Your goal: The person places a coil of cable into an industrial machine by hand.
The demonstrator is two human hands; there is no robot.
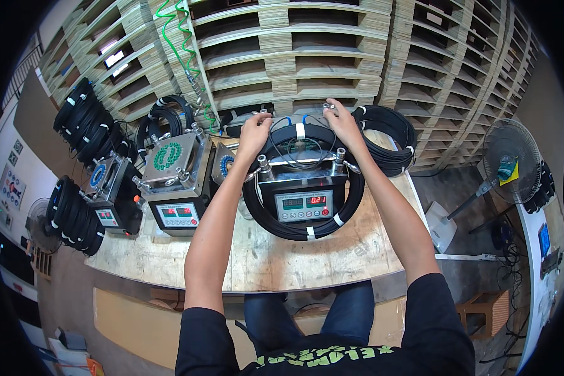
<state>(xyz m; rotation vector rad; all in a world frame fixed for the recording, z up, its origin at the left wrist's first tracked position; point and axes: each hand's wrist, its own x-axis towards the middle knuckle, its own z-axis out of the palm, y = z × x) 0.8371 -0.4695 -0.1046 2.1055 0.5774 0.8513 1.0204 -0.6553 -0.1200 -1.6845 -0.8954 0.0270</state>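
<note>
Nearest, the pale desk (282,269) carries a boxy polishing machine (302,181), its display panel (304,205) facing six o'clock, the panel's long axis running nine to three. A black cable coil (288,228) rings the machine, its lower arc passing below the panel at six o'clock. Machine and coil lie mostly on the six o'clock side of both hands. Bare forearms reach forward from seven and five, one on either side. The left hand (255,133) is at the machine's eleven o'clock, the right hand (344,123) at one, fingers bent at metal knobs on the far corners; whether they grip, I cannot tell. Farther, another machine (175,160) sits toward ten, loose coils (403,135) toward two, stacked pallets (279,67) at twelve.
</note>
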